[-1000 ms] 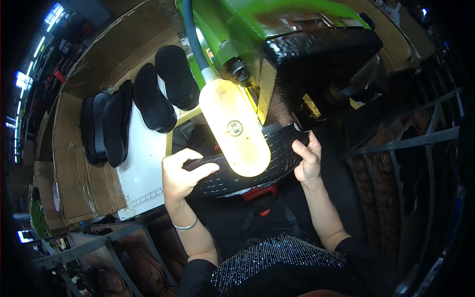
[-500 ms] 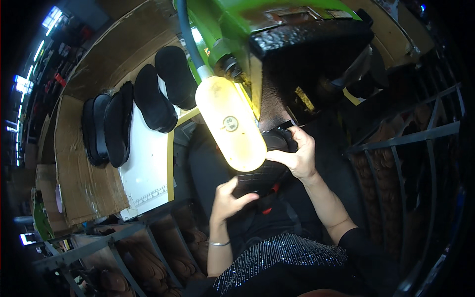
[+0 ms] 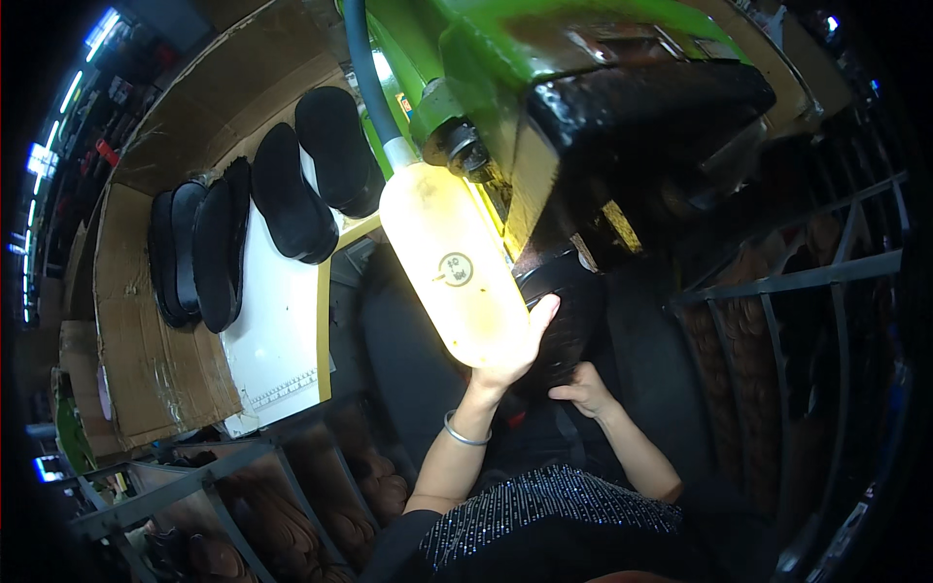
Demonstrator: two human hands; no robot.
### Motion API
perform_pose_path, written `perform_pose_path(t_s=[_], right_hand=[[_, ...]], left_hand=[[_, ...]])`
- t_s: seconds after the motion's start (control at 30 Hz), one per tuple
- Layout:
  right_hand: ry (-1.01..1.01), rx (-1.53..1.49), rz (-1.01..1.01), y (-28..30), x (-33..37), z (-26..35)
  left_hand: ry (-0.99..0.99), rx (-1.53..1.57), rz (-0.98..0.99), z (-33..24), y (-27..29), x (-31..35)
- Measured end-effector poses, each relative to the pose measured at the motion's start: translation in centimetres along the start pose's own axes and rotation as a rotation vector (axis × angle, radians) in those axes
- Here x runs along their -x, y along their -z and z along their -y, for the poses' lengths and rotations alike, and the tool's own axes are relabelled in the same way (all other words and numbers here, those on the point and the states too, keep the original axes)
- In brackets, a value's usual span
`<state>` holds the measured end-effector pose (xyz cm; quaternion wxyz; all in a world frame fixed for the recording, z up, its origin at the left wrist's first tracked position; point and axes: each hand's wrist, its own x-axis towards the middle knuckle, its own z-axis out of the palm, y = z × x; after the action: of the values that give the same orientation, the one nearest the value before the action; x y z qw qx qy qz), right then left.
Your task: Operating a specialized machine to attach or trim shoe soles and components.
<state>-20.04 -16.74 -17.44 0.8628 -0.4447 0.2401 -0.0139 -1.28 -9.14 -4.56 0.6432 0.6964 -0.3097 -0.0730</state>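
Observation:
A black shoe (image 3: 564,340) with ribbed or quilted lines rests between my hands, just below the head of a green machine (image 3: 583,49). My left hand (image 3: 507,364) grips its left side, thumb stretched up along it; its fingers are hidden behind the shoe and a lit yellow lamp (image 3: 452,262). At the shoe's lower right end, my right hand (image 3: 590,391) is closed on it, thumb pointing inward. The shoe's far end runs into shadow under the machine, so its contact there cannot be made out.
To the left, several black soles (image 3: 287,194) lie in a cardboard box (image 3: 165,389) and on a white board (image 3: 272,340). Metal racks holding brown shoe parts stand at the lower left (image 3: 224,476) and right (image 3: 787,282). The lamp hangs close over my left hand.
My left hand has moved up and right along the shoe. My right hand has gone from the shoe's upper end down to its lower end. The view has shifted slightly.

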Motion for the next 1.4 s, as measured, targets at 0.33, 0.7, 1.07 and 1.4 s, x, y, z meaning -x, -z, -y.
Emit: perform_pose_path(t_s=[0.33, 0.7, 1.07, 1.4], right_hand=[[0.44, -0.103, -0.347, 4.9, 1.6, 9.8], [0.699, 0.198, -0.279, -0.6, -4.3, 20.4], [0.612, 0.209, -0.093, -10.9, -5.4, 18.7], [0.833, 0.241, -0.163, -12.2, -6.4, 16.2]], left_hand=[[0.164, 0.175, -0.005, -1.2, 2.6, 0.2], [0.121, 0.271, -0.037, -1.9, 8.5, 0.3], [0.398, 0.538, -0.15, 4.6, 16.1, 7.4], [0.177, 0.214, 0.275, 0.0, 4.4, 0.4]])
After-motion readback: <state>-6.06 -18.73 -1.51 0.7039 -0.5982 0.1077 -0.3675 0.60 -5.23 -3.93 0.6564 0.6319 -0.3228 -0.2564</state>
